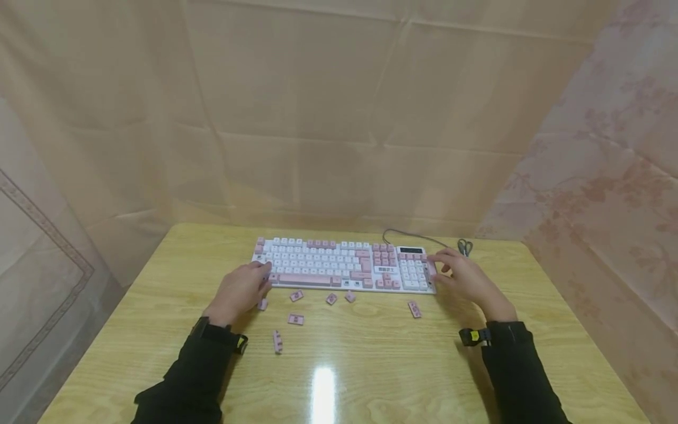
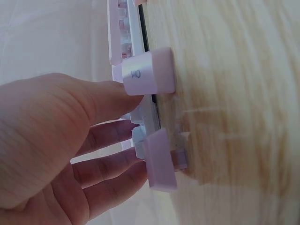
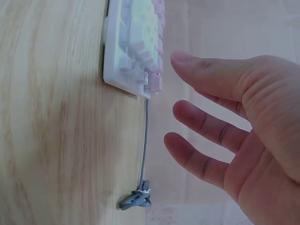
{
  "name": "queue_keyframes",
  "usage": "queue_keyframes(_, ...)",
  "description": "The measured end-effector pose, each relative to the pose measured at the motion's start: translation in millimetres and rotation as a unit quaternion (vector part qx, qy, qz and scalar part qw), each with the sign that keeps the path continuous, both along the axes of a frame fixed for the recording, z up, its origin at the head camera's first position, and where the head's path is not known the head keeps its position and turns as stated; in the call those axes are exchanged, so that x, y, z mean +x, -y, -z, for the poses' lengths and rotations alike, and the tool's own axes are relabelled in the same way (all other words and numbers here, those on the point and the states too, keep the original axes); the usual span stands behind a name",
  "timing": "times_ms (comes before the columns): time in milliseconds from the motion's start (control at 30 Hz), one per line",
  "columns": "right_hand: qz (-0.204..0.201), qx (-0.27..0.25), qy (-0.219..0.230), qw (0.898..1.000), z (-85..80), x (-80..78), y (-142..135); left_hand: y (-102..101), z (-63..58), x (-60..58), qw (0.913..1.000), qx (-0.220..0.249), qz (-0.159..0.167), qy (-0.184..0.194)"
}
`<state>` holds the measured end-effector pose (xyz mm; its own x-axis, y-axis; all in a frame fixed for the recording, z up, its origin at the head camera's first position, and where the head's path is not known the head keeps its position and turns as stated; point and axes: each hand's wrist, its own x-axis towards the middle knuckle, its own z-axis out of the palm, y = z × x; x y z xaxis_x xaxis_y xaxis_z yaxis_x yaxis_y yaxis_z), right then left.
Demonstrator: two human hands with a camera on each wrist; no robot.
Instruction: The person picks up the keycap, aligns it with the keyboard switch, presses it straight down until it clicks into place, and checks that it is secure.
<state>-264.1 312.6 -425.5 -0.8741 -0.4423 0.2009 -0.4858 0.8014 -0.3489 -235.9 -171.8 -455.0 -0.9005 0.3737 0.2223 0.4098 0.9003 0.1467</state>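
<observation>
A white and pink keyboard point(image 1: 312, 266) lies at the back of the table, with bare sockets at its left end and in the keypad's right column. At its left front corner my left hand point(image 1: 240, 292) grips the end, thumb point(image 2: 110, 98) along the front and the other fingers past the side. Over the keypad's right edge, my right hand point(image 1: 468, 281) pinches a long pink keycap point(image 1: 431, 268) between thumb and index finger. The right wrist view hides this keycap behind the thumb point(image 3: 215, 72); the lower fingers are spread apart.
Several loose pink keycaps point(image 1: 296, 319) lie in front of the keyboard, one long one point(image 1: 415, 309) toward the right. Two keycaps point(image 2: 160, 161) stand close to the left hand. A grey cable point(image 1: 415, 236) runs behind to a tied bundle point(image 1: 465, 247). Curtains hang around the table.
</observation>
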Motion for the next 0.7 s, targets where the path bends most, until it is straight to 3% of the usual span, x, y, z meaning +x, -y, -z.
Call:
queue_keyframes(367, 0.029, -0.029, 0.032, 0.999, 7.5, -5.7, -3, 0, -0.2, 1.0, 1.0000, 0.000, 0.001, -0.006)
queue_keyframes(700, 0.028, -0.052, 0.048, 0.997, 19.6, -9.2, -7, -1, -0.5, 1.6, 1.0000, 0.006, 0.002, -0.002)
